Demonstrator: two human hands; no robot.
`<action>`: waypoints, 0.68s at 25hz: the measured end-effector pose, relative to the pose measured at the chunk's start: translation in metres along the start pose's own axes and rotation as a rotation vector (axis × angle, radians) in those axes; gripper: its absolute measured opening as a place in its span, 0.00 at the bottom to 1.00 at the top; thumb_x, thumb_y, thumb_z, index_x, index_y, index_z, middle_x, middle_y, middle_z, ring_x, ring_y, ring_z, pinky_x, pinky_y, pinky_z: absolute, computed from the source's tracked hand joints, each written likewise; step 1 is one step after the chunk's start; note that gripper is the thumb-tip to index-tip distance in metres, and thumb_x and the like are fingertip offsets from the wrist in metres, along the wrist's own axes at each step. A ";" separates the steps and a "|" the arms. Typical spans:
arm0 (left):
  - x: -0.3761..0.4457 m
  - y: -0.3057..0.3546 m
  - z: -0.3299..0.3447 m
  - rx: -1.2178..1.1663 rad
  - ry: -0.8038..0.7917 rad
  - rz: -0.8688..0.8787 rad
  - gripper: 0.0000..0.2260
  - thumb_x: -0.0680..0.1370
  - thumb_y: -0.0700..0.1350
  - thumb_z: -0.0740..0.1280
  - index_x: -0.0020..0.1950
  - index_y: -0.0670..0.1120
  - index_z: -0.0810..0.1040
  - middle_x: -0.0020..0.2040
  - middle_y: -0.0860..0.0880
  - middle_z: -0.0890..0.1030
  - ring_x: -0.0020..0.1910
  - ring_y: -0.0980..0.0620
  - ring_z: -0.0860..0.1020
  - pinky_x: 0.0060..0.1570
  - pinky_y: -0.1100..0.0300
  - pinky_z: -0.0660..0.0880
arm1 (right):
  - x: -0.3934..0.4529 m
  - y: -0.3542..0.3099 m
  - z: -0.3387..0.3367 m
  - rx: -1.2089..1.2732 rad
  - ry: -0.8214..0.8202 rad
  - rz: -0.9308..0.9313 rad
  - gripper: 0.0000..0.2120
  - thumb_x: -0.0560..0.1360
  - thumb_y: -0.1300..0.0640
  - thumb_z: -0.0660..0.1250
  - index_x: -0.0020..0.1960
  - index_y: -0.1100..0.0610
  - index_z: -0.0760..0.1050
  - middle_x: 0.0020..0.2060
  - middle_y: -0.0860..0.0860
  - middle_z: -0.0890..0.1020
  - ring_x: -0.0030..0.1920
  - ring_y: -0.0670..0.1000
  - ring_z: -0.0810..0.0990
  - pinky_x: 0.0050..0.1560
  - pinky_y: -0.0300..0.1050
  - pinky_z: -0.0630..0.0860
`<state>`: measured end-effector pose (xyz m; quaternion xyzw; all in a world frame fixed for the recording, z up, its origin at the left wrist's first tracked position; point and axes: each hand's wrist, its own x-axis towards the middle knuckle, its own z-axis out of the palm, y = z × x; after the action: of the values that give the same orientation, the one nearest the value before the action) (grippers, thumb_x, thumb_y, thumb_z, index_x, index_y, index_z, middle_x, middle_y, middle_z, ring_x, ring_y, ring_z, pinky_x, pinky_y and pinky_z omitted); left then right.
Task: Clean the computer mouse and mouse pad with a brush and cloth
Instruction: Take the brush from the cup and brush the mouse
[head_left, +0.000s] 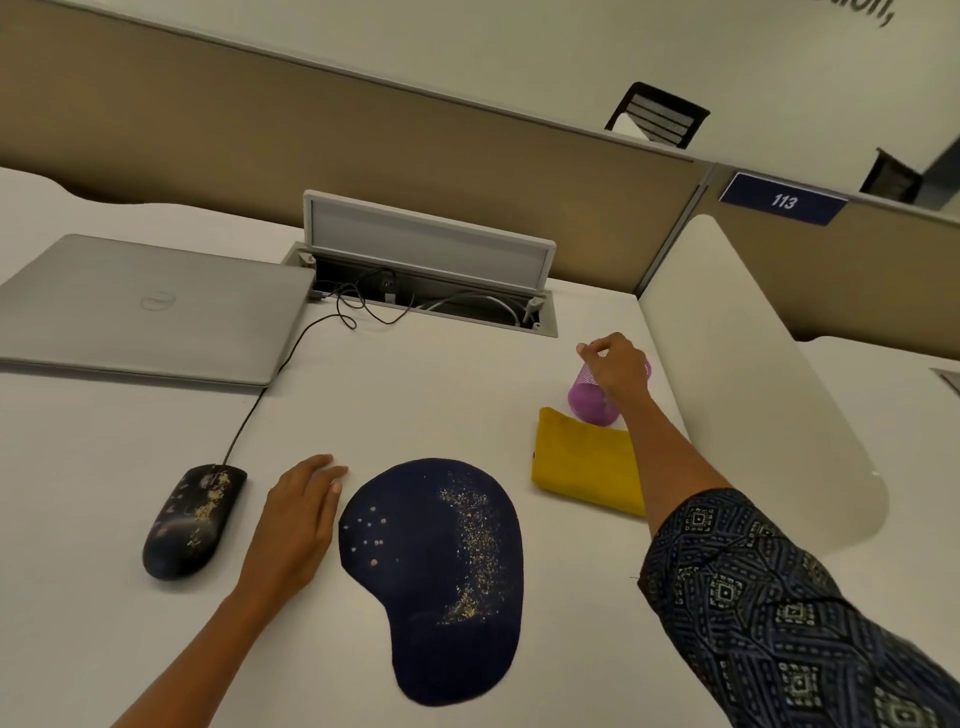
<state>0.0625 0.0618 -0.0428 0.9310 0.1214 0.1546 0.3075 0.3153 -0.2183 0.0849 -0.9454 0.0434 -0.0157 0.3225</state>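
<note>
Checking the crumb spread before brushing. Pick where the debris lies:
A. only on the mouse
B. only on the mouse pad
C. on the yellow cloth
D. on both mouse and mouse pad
D: pale crumbs speckle the black wired mouse and streak the dark blue mouse pad.

A dark blue plate (783, 200) fixed on the beige partition (857, 249), up and to the right of the right hand's grip (615, 371), reads "113" in white. A round maker's logo (158, 300) sits on the closed silver laptop (156, 306), far left of that grip; its letters are too faint to read. Cut-off dark lettering (878, 13) on the wall at top right cannot be read.
</note>
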 end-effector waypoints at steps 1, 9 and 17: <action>0.000 0.000 0.001 0.009 0.004 0.000 0.18 0.78 0.48 0.53 0.59 0.43 0.76 0.62 0.45 0.74 0.61 0.46 0.71 0.60 0.54 0.64 | 0.003 -0.001 0.002 -0.027 0.034 0.006 0.16 0.77 0.53 0.63 0.60 0.62 0.72 0.57 0.57 0.79 0.59 0.58 0.75 0.54 0.48 0.73; 0.000 -0.001 0.003 0.038 -0.007 -0.001 0.19 0.78 0.49 0.52 0.60 0.43 0.76 0.63 0.45 0.73 0.62 0.45 0.70 0.61 0.51 0.66 | 0.005 0.004 0.007 -0.015 0.180 0.047 0.14 0.74 0.57 0.68 0.57 0.62 0.76 0.56 0.58 0.79 0.58 0.58 0.76 0.52 0.47 0.73; -0.006 0.006 0.001 0.019 -0.003 -0.023 0.16 0.81 0.50 0.52 0.64 0.46 0.72 0.67 0.46 0.68 0.63 0.47 0.69 0.61 0.54 0.66 | -0.023 -0.038 -0.029 -0.079 0.443 -0.353 0.12 0.75 0.53 0.66 0.53 0.60 0.79 0.48 0.57 0.84 0.48 0.56 0.81 0.44 0.40 0.69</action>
<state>0.0580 0.0548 -0.0411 0.9328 0.1330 0.1482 0.3005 0.2937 -0.2035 0.1308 -0.9237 -0.0518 -0.2761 0.2604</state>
